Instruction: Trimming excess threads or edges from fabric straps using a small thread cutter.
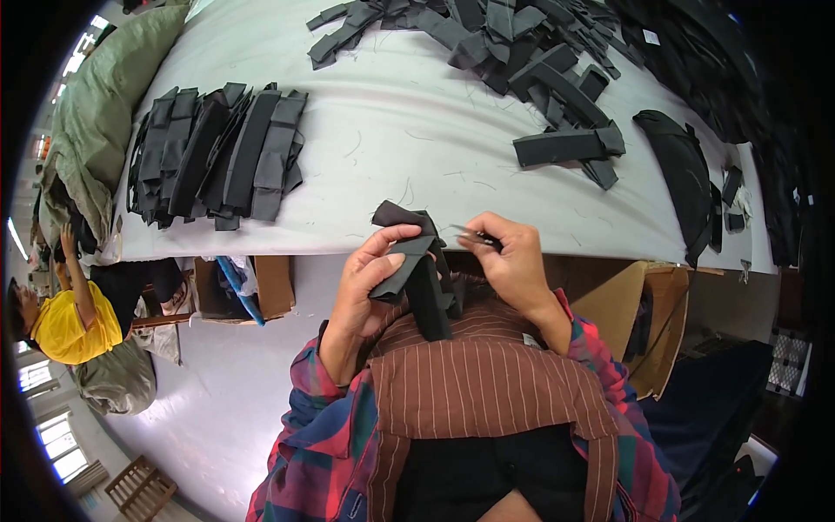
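My left hand (370, 274) pinches a folded dark grey fabric strip (426, 291) between thumb and fingers. One end of the strip hangs down over my brown striped apron, while another sticks up past my fingers. Close by on the right, my right hand (511, 261) is closed around small dark thread snips (481, 237). Their points face left toward the strip, and a small gap seems to separate them from it. My fingers hide much of the handles. Both hands are just in front of the table's near edge.
A white-covered table (348, 174) carries a row of stacked dark strips (217, 157) at left and a loose heap of strips (513, 43) at the back. A black bag-like piece (674, 178) lies right. Cardboard boxes (665, 322) stand below. A person in yellow (78, 322) is at far left.
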Motion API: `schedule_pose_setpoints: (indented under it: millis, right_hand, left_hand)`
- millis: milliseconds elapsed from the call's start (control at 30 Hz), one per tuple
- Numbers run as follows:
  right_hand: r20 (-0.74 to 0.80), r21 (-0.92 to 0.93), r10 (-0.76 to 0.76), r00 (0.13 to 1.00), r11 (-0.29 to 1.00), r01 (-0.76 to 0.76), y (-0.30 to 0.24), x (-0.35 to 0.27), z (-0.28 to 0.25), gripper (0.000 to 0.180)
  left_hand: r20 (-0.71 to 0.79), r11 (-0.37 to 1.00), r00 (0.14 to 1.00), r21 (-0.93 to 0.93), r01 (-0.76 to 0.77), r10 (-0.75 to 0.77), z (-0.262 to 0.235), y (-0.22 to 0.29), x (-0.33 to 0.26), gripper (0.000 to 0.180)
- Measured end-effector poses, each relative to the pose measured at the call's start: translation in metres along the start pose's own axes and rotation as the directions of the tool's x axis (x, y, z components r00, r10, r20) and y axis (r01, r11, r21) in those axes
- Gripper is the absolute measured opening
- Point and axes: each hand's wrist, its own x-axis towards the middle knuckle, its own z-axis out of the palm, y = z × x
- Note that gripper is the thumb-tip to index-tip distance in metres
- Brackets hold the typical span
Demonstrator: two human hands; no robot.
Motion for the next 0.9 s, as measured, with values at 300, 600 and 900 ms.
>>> schedule_pose_setpoints:
  millis: [300, 600, 900]
  right_hand:
    - [-0.467, -0.060, -0.146, 0.872, 0.989, 0.134, 0.013, 0.014, -0.032, 0.022]
    - [-0.171, 0.028, -0.292, 0.941, 0.953, 0.301, -0.038, 0.037, -0.001, 0.018]
    - [-0.050, 0.487, 0.094, 0.994, 0.871, -0.058, -0.027, 0.051, 0.003, 0.008]
  left_hand:
    - [0.029, 0.998, 0.999, -0.046, -0.030, 0.032, 0.002, 0.002, 0.002, 0.034]
    - [0.123, 0.852, 0.971, 0.466, -0.240, 0.206, 0.039, 0.007, -0.004, 0.078]
    - [0.131, 0.891, 0.991, 0.447, -0.076, 0.019, 0.016, 0.002, 0.010, 0.058]
